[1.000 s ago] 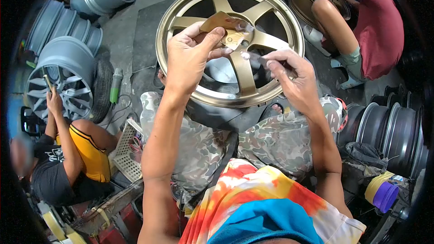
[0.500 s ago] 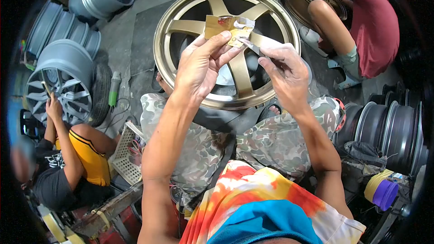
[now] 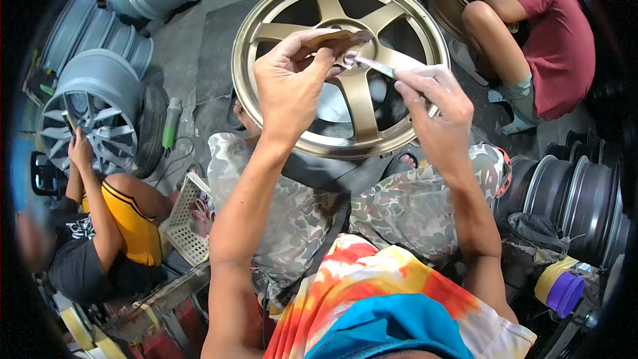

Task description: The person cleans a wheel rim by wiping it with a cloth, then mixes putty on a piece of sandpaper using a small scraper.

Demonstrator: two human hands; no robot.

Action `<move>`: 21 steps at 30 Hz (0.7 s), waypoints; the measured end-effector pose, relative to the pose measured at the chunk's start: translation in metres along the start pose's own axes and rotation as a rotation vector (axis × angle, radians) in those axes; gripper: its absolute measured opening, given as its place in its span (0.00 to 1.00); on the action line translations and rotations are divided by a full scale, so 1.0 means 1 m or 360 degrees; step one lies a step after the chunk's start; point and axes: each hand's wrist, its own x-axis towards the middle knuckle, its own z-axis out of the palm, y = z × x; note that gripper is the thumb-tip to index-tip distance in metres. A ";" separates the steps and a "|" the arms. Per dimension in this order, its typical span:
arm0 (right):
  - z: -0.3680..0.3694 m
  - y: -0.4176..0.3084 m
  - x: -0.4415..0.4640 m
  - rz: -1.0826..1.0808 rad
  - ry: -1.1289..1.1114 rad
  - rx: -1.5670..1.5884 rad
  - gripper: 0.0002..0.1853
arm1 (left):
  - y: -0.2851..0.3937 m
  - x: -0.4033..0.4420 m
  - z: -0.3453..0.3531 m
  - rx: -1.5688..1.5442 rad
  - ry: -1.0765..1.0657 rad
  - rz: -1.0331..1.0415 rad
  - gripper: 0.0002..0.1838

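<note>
My left hand (image 3: pixel 290 90) is closed on a tan piece of card (image 3: pixel 320 38), tilted nearly edge-on, with whitish and reddish smears at its far end. A small metal spatula (image 3: pixel 377 66) is pinched in my right hand (image 3: pixel 438 106), which has pale dust on the fingers. The blade's tip meets a pale paste (image 3: pixel 349 59) at the card's edge. Beneath both hands lies a bronze-coloured spoked wheel (image 3: pixel 359 108), face up in front of my knees. Its hub is partly hidden behind the card and my left hand.
Left, a person in yellow shorts (image 3: pixel 123 216) sits by a silver wheel (image 3: pixel 93 119). A person in a red shirt (image 3: pixel 558 46) works on another wheel at right. A plastic basket (image 3: pixel 186 219), a green-grey power tool (image 3: pixel 171 123) and dark wheels (image 3: pixel 548 189) stand around me.
My left hand has turned, tipping the card from facing up to nearly edge-on. The spatula stays at the card's edge, and my right hand has shifted slightly right and down.
</note>
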 end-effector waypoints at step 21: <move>0.002 0.010 -0.006 0.0604 -0.0197 0.0710 0.10 | 0.005 0.002 -0.005 -0.0188 -0.0249 -0.0290 0.14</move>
